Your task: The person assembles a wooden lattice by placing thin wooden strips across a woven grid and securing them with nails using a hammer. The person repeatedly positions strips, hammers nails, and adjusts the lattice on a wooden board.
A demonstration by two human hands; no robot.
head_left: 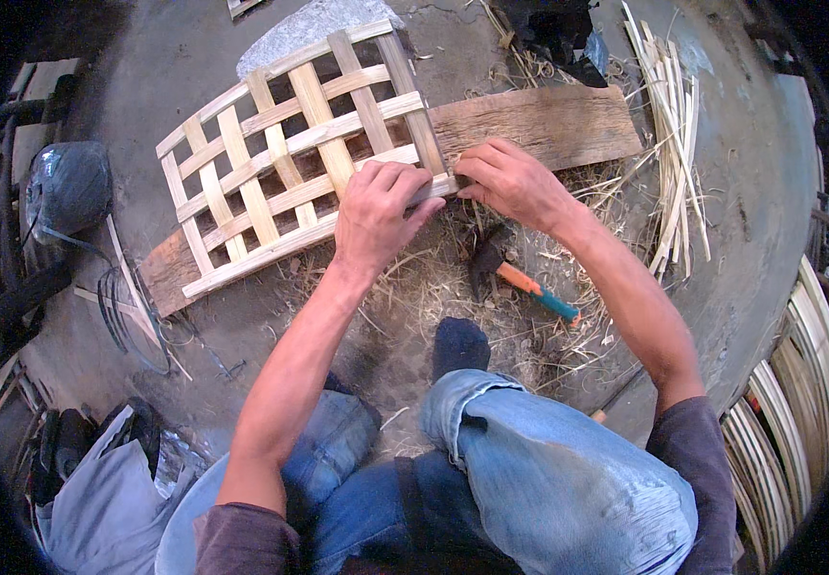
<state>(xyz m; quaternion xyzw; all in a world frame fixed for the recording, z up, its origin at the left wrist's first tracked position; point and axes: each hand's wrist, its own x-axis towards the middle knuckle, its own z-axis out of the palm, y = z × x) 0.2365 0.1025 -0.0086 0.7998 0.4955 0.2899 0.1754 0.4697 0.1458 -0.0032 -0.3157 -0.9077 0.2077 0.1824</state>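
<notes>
Item: woven bamboo lattice (pixel 290 153), open square weave of pale flat strips, lying tilted across a long weathered wooden plank (pixel 539 120) on the grey concrete floor (pixel 146 86), far centre of the scene.

Left hand (pixel 376 211): pressing down on the near right corner of the lattice, fingers curled over the edge strip, closed on it.

Right hand (pixel 515 182): lying just right of the left hand, fingertips pinching the end of the same strip where it is meeting the plank; thumb and fingers closing on the strip end.

Hatchet (pixel 515 273): dark head, orange and teal handle, resting on straw-like shavings (pixel 433 287) near the hands, touched by neither.

Loose bamboo strips (pixel 673 153): bundle lying far right, fanning toward the near side, well apart from the lattice.

Curved bamboo hoops (pixel 797 402): stacking at the right rim.

Dark plastic bag (pixel 68 187): sitting at the left, beside wire loops (pixel 132 316).

Person: sitting in blue jeans (pixel 548 470), one dark-socked foot (pixel 459 345) pointing at the shavings.
</notes>
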